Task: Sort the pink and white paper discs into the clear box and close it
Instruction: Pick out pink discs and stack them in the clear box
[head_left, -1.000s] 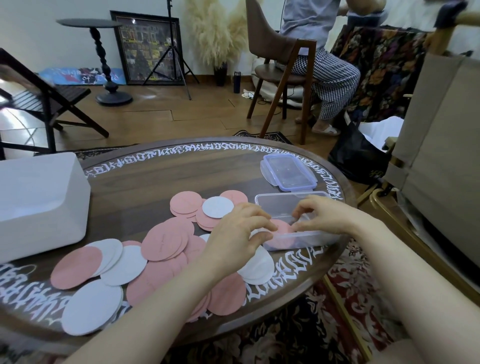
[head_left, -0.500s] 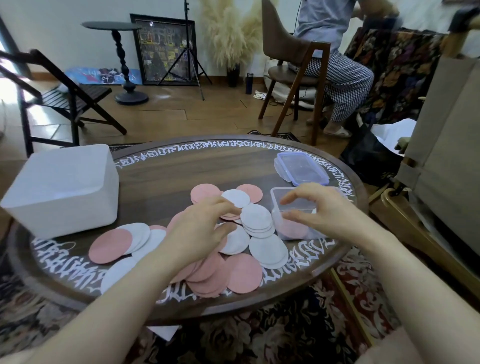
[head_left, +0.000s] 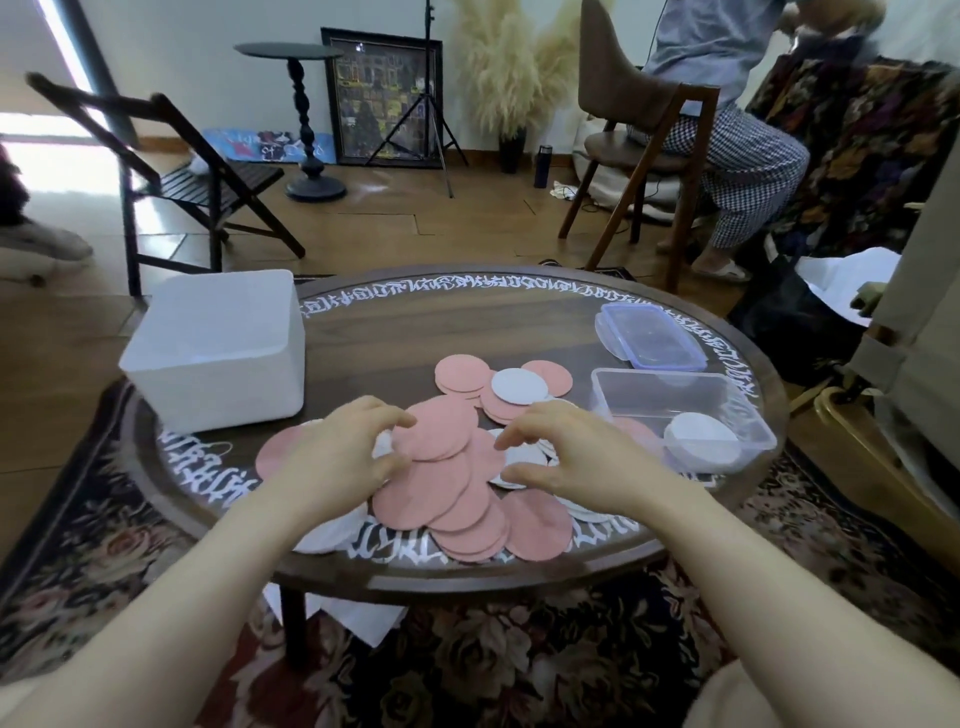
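White foam box (head_left: 218, 353) sits far left on the table (head_left: 415, 332). Left hand (head_left: 343, 452), grip curled onto the heap of pink and white discs (head_left: 441, 488), thumb and fingers closing on a pink one. Right hand (head_left: 571, 457) hovers over the same heap, grip wide, holding nothing. Further right, the clear box (head_left: 680, 410) holds a white disc (head_left: 701, 441); its lid (head_left: 649, 335) lies just behind.

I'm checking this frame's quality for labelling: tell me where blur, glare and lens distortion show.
Head view: wide-angle bending curves the room's edges and stretches the forearms; bright glare washes out the floor at far left; the folding chair is smeared by motion blur; the left hand, right hand, pink and white discs and clear box are slightly soft but readable.
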